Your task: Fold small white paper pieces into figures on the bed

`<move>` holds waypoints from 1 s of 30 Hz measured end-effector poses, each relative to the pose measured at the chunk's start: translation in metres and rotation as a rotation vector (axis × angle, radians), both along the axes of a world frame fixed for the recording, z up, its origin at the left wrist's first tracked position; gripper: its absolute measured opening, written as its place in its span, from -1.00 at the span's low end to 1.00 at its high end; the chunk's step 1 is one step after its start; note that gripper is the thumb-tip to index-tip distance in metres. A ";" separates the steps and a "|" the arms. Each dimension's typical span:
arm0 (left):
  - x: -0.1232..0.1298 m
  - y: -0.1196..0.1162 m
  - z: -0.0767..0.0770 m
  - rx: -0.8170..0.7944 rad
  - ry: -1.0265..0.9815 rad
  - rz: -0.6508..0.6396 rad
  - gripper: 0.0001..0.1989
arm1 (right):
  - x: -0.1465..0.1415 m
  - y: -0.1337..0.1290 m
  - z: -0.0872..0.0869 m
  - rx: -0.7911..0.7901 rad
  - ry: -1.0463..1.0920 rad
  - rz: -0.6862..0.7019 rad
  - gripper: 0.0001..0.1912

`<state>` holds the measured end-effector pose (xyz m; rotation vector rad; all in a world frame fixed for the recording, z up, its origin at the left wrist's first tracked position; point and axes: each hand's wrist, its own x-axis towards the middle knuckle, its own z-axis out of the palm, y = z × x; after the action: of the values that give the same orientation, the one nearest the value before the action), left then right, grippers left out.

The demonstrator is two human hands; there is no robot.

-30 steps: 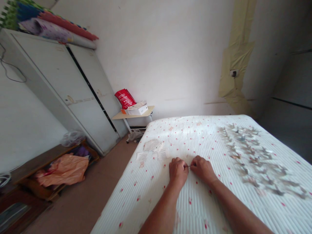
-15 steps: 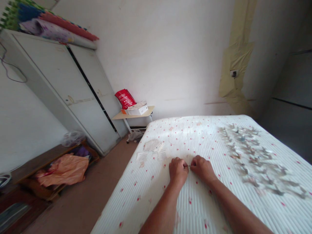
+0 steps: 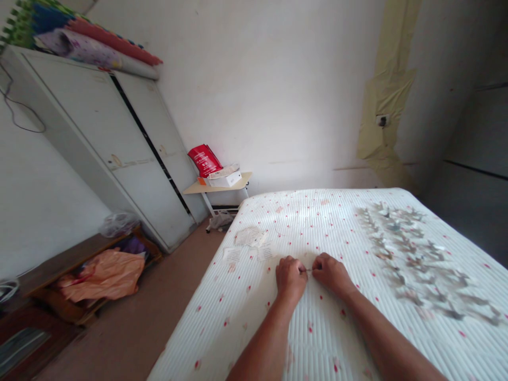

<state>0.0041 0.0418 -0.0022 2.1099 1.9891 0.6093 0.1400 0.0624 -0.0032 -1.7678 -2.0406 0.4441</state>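
Note:
Over the bed, my left hand (image 3: 291, 276) and my right hand (image 3: 332, 273) face each other, fingertips pinched a short gap apart. Between them stretches a small thin strip (image 3: 309, 270), probably folded paper, gripped at both ends; most of it is hidden by the fingers. Just beyond my left hand lie flat sheets of printed paper (image 3: 250, 236) and a square printed piece (image 3: 265, 252). To the right of my right hand, several small folded paper figures (image 3: 413, 246), shaped like birds, stand in rough rows, somewhat blurred.
The bed (image 3: 317, 338) has a white ribbed cover with red dots. Beyond its far left corner, a small table (image 3: 192, 189) carries a red bag (image 3: 204, 160) and a white box (image 3: 225, 180). A grey cabinet (image 3: 115, 132) and a low wooden bench (image 3: 59, 259) stand left.
My right hand has shifted very slightly to the right, widening the gap between the fingertips a little. My left hand stays almost where it was.

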 end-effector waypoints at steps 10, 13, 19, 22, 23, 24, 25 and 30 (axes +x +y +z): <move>0.000 0.001 0.001 -0.009 0.023 0.006 -0.92 | -0.010 -0.006 0.004 0.050 -0.058 -0.068 -0.93; 0.000 0.001 0.000 -0.015 0.035 0.005 -0.91 | -0.009 -0.005 0.005 0.018 -0.040 -0.069 -0.93; -0.001 0.002 -0.002 -0.004 0.000 -0.001 -0.92 | -0.002 0.000 0.001 -0.025 0.012 -0.052 -0.91; 0.000 0.002 -0.002 0.005 -0.013 0.001 -0.89 | -0.001 0.001 0.000 -0.032 0.019 -0.053 -0.92; 0.000 0.002 -0.002 0.009 -0.016 0.002 -0.89 | -0.001 0.001 0.000 -0.034 0.018 -0.054 -0.92; 0.000 0.001 -0.002 0.012 -0.018 0.001 -0.89 | -0.002 0.001 0.000 -0.035 0.016 -0.054 -0.92; -0.001 0.001 -0.002 0.014 -0.020 0.001 -0.89 | -0.002 0.001 0.001 -0.034 0.013 -0.056 -0.93; -0.002 0.000 -0.003 0.008 -0.036 -0.014 -0.88 | -0.002 0.000 0.003 -0.032 0.001 -0.049 -0.92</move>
<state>0.0019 0.0423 -0.0055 2.1007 1.9545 0.6497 0.1376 0.0623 -0.0004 -1.8314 -1.9957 0.4651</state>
